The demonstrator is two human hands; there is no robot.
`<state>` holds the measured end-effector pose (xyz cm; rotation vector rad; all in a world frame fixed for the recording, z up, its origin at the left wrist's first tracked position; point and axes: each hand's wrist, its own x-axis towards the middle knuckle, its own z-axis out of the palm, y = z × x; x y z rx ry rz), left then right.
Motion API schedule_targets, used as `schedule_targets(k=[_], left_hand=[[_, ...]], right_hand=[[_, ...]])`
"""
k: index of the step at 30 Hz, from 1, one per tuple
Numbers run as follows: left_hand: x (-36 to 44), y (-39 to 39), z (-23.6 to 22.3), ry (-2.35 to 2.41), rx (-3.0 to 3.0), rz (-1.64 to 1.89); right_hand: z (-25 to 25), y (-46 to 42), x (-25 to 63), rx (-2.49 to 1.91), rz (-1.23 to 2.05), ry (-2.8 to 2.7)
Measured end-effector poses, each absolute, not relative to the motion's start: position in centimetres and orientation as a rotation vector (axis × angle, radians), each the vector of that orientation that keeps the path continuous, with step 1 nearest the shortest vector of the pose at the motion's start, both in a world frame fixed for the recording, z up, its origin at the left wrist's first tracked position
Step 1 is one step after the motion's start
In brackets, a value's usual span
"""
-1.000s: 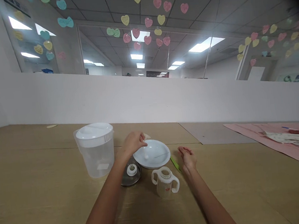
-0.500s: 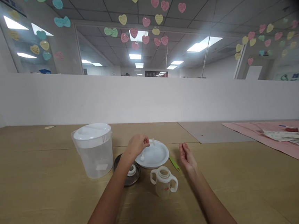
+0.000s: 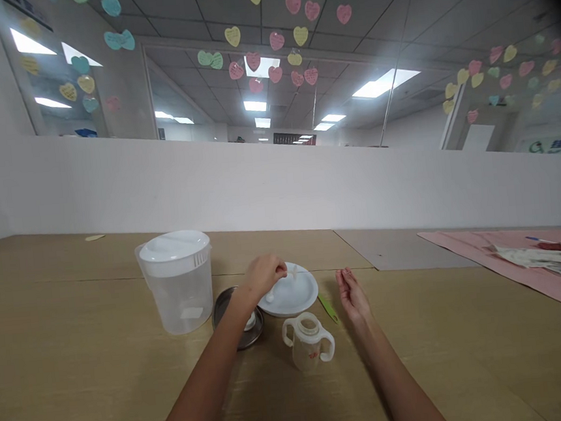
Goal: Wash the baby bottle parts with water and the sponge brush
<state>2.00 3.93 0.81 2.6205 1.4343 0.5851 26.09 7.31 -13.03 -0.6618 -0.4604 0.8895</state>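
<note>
The left hand (image 3: 265, 274), at the centre of the frame, has its thumb and fingers pinched on a small pale piece (image 3: 294, 271). The piece juts from the fingertips toward the right of the frame, above the far part of a white plate (image 3: 293, 299); its exact shape is too small to tell. The right hand (image 3: 354, 298), right of centre, has its fingers curled together; whether anything is inside them cannot be told.

On the plate, toward its left side, lies a small white part (image 3: 270, 296). A metal tray (image 3: 219, 311), left of the plate and partly hidden by the left forearm, holds a white ring (image 3: 251, 322). Below the plate, in the lower middle of the frame, stands an upright cup (image 3: 307, 353) with two handles, its round mouth uncovered. At left, a clear jug (image 3: 182, 291) stands with a white lid (image 3: 175, 245) on top; whether it holds liquid cannot be told. A green stick (image 3: 328, 308) lies between the plate and the right hand.
</note>
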Motion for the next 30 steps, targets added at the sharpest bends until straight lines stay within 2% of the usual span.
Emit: schedule_targets(k=[30], left_hand=[[1.57, 4.48, 0.38, 1.430, 2.647, 0.647]], right_hand=[[-12.35, 6.87, 26.09, -0.601, 0.969, -0.426]])
